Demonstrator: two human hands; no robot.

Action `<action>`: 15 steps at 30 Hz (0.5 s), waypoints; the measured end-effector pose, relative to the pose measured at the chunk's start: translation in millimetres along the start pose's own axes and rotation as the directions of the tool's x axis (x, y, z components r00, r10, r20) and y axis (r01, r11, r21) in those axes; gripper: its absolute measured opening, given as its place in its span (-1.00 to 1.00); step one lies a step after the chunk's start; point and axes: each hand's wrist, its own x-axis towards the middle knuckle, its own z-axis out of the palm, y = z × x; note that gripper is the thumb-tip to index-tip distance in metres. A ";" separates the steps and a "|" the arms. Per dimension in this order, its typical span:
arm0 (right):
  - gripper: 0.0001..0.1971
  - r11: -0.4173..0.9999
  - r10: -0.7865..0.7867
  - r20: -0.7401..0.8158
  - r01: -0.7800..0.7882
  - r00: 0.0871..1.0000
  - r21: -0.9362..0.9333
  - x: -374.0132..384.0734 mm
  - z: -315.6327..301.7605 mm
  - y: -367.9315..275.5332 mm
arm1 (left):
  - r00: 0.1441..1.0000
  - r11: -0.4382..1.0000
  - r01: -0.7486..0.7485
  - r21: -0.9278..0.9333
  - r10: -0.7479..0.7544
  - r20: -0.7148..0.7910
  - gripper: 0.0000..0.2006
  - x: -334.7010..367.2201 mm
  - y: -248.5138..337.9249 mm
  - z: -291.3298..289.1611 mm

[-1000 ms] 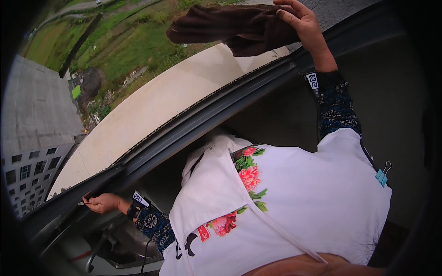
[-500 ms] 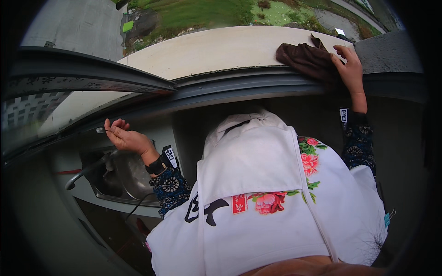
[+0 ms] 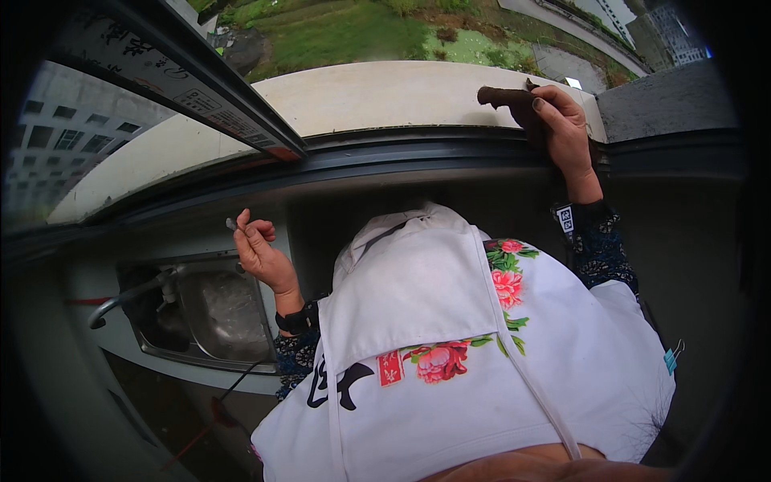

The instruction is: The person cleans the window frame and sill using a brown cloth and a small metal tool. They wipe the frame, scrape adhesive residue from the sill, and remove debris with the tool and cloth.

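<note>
Over the right end of the pale ledge (image 3: 385, 92), here's the right hand (image 3: 566, 132), fingers and thumb closed on a crumpled brown cloth (image 3: 514, 100); the cloth's loose end pokes out leftward above the ledge, and whether its underside touches down, I can't tell. Across to the left hand (image 3: 263, 255), well apart, up by the far right corner of the sink (image 3: 229, 317): fingers curled, fingertips pinching a small grey piece (image 3: 231, 224), too small to make out.

Moving outward, the dark window frame (image 3: 426, 145) runs along the ledge's near edge, between ledge and person. On the left, the glazed sash (image 3: 201, 84) juts out at a slant over the ledge, its near corner meeting the frame: that's a barrier on that side. At the ledge's right end, a grey wall (image 3: 666, 100) closes things off, just beyond the cloth. Between sash and cloth the ledge offers a long, open run, its far edge curving round against green grass (image 3: 345, 40) below. Back inside, the table (image 3: 92, 277) carries the sink, and a curved tap (image 3: 132, 296) reaches out over the table's left side; the white apron (image 3: 418, 289) fills the middle, between both arms.
</note>
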 end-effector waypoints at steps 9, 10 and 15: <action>-0.85 0.845 0.062 0.324 -0.222 0.944 0.486 12.5 123.1 -1.6 | 0.667 0.894 0.252 -0.370 0.116 0.736 -0.76 -4.1 53.0 39.9; -0.85 0.837 0.074 0.338 -0.243 0.938 0.490 12.8 132.3 1.9 | 0.618 0.908 0.231 -0.349 0.140 0.774 -0.73 -4.8 58.9 48.9; -0.87 0.824 0.122 0.366 -0.299 0.923 0.481 22.7 150.7 14.5 | 0.479 0.877 0.438 -0.199 -0.040 0.877 -0.76 -4.2 69.5 71.5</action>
